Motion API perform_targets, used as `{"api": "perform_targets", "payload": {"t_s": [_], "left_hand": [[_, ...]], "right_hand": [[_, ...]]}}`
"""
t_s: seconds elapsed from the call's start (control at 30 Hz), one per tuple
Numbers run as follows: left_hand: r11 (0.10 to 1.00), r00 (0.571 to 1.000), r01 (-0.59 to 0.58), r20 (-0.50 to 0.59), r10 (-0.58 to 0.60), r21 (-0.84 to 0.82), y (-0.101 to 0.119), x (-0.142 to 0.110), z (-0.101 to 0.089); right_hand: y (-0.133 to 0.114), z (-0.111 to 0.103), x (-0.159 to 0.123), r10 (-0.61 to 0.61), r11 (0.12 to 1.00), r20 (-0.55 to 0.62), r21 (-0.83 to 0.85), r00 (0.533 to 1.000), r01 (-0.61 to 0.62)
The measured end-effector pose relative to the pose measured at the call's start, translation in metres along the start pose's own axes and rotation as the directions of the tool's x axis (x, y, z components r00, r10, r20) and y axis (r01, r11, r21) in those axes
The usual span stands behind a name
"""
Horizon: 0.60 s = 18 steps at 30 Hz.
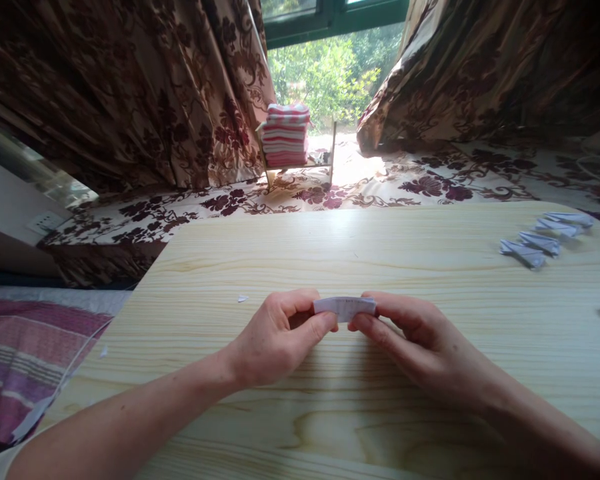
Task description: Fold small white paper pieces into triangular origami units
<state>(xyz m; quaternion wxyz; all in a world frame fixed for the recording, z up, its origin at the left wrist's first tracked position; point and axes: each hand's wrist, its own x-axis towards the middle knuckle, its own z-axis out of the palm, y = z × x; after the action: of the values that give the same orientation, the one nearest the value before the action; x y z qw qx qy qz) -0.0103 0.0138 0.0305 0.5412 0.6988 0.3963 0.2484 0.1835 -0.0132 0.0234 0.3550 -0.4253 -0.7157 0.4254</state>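
we see a pale wooden table [220, 260] with soft corners and wavy grain. behind it there is a wide ledge [420, 187], covered with cloth of dark red and brown flowers. two flowered curtains [180, 87] hang at both sides of a window [330, 27] with green frame, and we see bright leaves [330, 73] outside. daylight enters there and shines on the ledge. at the left, we notice a wall socket [46, 222] and a striped purple cloth [20, 353].
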Motion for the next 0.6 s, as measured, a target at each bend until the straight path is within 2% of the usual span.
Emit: {"api": "perform_targets", "payload": {"t_s": [0.13, 0.23, 0.33, 0.47, 0.6], "left_hand": [[0.993, 0.998, -0.036, -0.039, 0.041, 0.112, 0.0016, 0.0014, 0.0024], [0.985, 0.998, -0.045, -0.04, 0.053, 0.169, 0.0024, 0.002, 0.0052], [0.983, 0.998, -0.055, -0.018, 0.059, 0.173, 0.0032, 0.0017, 0.0063], [0.964, 0.987, -0.157, 0.006, 0.159, 0.213, 0.0039, 0.0017, 0.0044], [0.961, 0.985, -0.169, 0.008, 0.171, 0.219, 0.0046, 0.0038, 0.004]], "right_hand": [[0.0026, 0.001, -0.0008, 0.076, 0.993, 0.065, 0.08, 0.995, -0.081], [0.0031, 0.0027, -0.0019, 0.1, 0.992, 0.082, 0.067, 0.992, -0.106], [0.0024, 0.0034, -0.0026, 0.09, 0.995, 0.088, 0.033, 0.992, -0.093], [0.001, 0.0013, -0.0019, 0.045, 0.998, 0.101, -0.042, 0.994, -0.041], [-0.0001, -0.0009, -0.0005, -0.009, 0.995, 0.062, -0.096, 0.998, 0.015]]}}
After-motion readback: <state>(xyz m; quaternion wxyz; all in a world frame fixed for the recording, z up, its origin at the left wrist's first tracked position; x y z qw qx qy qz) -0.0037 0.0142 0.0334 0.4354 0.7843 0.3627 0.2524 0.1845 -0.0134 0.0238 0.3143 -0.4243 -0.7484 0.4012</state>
